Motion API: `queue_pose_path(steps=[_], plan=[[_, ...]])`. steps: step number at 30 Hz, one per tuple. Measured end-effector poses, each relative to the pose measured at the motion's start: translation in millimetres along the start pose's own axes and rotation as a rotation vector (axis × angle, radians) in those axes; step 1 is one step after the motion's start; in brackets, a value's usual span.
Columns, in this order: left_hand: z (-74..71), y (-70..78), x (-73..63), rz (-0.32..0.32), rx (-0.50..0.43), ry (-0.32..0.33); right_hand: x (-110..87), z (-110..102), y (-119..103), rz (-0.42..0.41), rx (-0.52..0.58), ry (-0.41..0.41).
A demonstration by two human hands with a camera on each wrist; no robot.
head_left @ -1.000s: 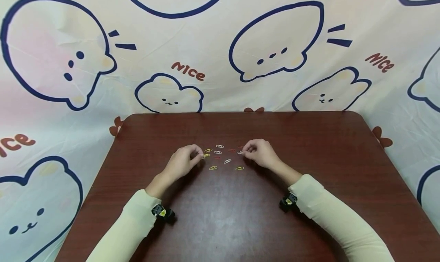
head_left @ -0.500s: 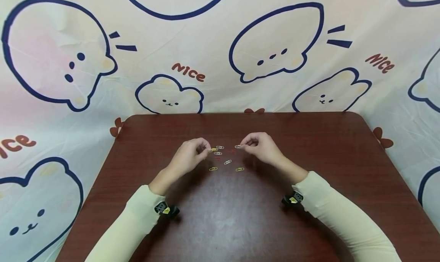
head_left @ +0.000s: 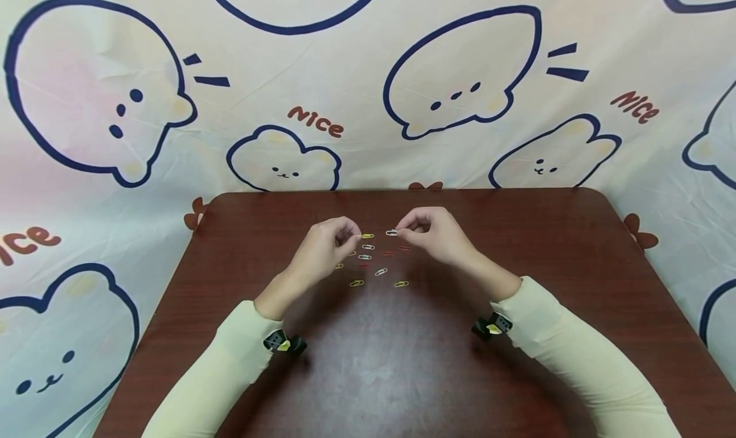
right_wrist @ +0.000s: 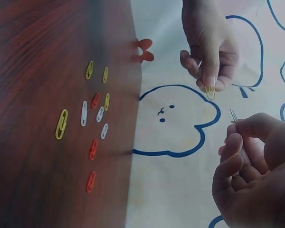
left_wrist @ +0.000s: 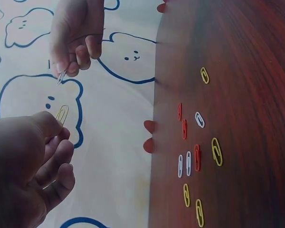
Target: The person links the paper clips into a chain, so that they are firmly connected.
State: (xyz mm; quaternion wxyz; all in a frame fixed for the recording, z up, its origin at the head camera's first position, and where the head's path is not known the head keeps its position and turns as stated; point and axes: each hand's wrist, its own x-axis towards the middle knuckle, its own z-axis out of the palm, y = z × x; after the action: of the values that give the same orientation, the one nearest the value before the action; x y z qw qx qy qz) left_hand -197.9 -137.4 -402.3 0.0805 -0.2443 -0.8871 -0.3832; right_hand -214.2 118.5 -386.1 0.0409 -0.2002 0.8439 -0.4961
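Between thumb and fingertips my left hand (head_left: 322, 249) pinches a yellow paper clip (left_wrist: 62, 113), its free end sticking out toward the other hand. My right hand (head_left: 439, 235) pinches a white paper clip (right_wrist: 233, 115) the same way. Both clips are raised above the table and face each other, a small gap apart. Below them lie more paper clips: white ones (head_left: 365, 257), red ones (head_left: 388, 254) and yellow ones (head_left: 356, 283). In the head view my left hand partly covers a yellow clip (head_left: 339, 266).
The clips lie on a dark reddish-brown table (head_left: 368, 361), loosely spread near its middle. A pale cloth (head_left: 368, 74) with cartoon drawings hangs behind the table's far edge. A small black camera (head_left: 285, 343) sits on each wrist.
Both hands have risen from the scattered clips and come closer together. The left brings the yellow paper clip up and rightward; the right brings the white one up and slightly left.
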Motion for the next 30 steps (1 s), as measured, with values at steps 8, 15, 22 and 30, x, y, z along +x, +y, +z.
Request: queue_pose_path(steps=[8, 15, 22, 30], plan=[[-0.2, 8.7, 6.3, 0.029, 0.036, 0.033, 4.3, 2.0, -11.1, -0.029, 0.03, -0.014], [0.7, 14.8, 8.8, 0.061, 0.061, 0.046, 8.3, 8.0, -17.4, -0.053, 0.047, -0.018], [1.8, 17.2, 7.8, 0.078, 0.066, 0.052, 9.1, 10.8, -17.3, -0.033, 0.048, -0.01], [3.3, 18.0, 8.4, 0.129, 0.066, 0.074, 9.9, 11.6, -17.0, -0.063, 0.045, -0.015]])
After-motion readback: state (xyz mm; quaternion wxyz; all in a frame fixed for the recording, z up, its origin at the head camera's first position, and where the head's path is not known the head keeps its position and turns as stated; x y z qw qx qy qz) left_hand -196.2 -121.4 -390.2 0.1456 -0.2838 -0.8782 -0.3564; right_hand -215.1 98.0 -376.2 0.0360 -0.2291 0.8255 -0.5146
